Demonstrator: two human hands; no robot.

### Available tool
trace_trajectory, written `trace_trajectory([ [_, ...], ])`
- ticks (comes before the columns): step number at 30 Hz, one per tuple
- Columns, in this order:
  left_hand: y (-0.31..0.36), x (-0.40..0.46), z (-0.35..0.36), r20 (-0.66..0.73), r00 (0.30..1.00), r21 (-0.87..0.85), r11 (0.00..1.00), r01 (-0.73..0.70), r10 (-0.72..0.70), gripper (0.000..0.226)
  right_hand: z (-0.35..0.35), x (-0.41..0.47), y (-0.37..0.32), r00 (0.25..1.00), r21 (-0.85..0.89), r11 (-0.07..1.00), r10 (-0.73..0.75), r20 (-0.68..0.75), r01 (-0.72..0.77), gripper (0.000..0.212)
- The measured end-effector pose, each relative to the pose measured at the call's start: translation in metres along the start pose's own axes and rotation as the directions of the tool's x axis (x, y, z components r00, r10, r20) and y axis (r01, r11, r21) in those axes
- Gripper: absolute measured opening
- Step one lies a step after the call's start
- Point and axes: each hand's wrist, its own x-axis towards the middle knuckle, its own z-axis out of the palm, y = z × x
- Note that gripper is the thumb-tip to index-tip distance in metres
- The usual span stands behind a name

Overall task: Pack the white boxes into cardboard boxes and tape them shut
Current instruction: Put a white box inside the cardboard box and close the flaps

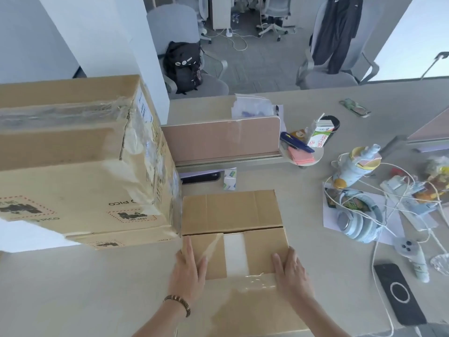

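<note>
The left hand is laid flat, fingers extended together, on the near-left flap of the small cardboard box. The right hand is pressed likewise on the right flap. A white box is seen through the gap. The carton's long axis runs away from the person across the surface.

An open-plan office: a long pale desk carries a low divider panel, a small shelf of sticky notes and pens, headphones, a phone and charging cables. Beyond it, grey swivel chairs stand on carpet tiles, one holding a black backpack, another draped with a dark jacket.
</note>
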Motion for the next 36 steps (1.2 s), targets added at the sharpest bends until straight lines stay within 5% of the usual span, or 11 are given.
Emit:
trace_trajectory([
  [4, 0.011, 0.010, -0.009, 0.033, 0.994, -0.066, 0.992, 0.105, -0.103, 0.079, -0.006, 0.021, -0.004, 0.996, -0.010, 0.998, -0.061, -0.068, 0.060, 0.073],
  [8, 0.025, 0.032, -0.022, -0.016, 0.991, -0.210, 0.969, 0.129, -0.135, 0.080, -0.013, 0.049, -0.029, 0.978, -0.046, 0.982, -0.189, -0.091, 0.185, 0.074],
  [12, 0.036, 0.059, -0.037, 0.076, 0.977, -0.403, 0.890, 0.212, -0.199, 0.080, -0.026, 0.070, -0.049, 0.996, 0.279, 0.956, -0.094, 0.009, 0.088, 0.078],
  [15, 0.043, 0.063, -0.052, -0.025, 0.960, -0.608, 0.766, 0.206, -0.279, 0.066, -0.037, 0.074, -0.056, 1.000, 0.570, 0.822, -0.001, 0.028, -0.015, 0.079],
  [19, 0.045, 0.048, -0.066, -0.022, 0.951, -0.762, 0.621, 0.183, -0.307, 0.037, -0.045, 0.069, -0.051, 0.998, 0.755, 0.652, -0.064, -0.027, 0.062, 0.064],
  [22, 0.032, 0.035, -0.068, 0.039, 0.950, -0.806, 0.552, 0.213, -0.309, 0.054, -0.055, 0.058, -0.042, 0.989, 0.787, 0.599, -0.096, -0.114, 0.149, 0.085],
  [24, 0.023, 0.026, -0.071, 0.046, 0.955, -0.768, 0.601, 0.222, -0.293, 0.062, -0.064, 0.046, -0.036, 0.980, 0.767, 0.610, -0.137, -0.143, 0.197, 0.086],
  [26, 0.015, 0.018, -0.073, 0.023, 0.975, -0.619, 0.763, 0.186, -0.219, 0.046, -0.068, 0.035, -0.030, 0.977, 0.700, 0.682, -0.162, -0.139, 0.213, 0.076],
  [29, 0.007, 0.014, -0.059, 0.007, 0.998, -0.142, 0.988, -0.060, 0.062, 0.023, -0.056, 0.026, -0.018, 0.957, 0.401, 0.871, -0.229, -0.178, 0.283, 0.062],
  [34, 0.017, 0.005, -0.024, 0.018, 0.999, 0.105, 0.993, 0.047, -0.049, 0.043, -0.017, 0.021, -0.006, 0.925, -0.062, 0.948, -0.318, -0.208, 0.312, 0.024],
  [36, 0.018, -0.001, -0.017, 0.024, 0.992, 0.065, 0.990, 0.123, -0.124, 0.057, -0.006, 0.019, -0.003, 0.965, -0.147, 0.969, -0.221, -0.143, 0.200, 0.043],
])
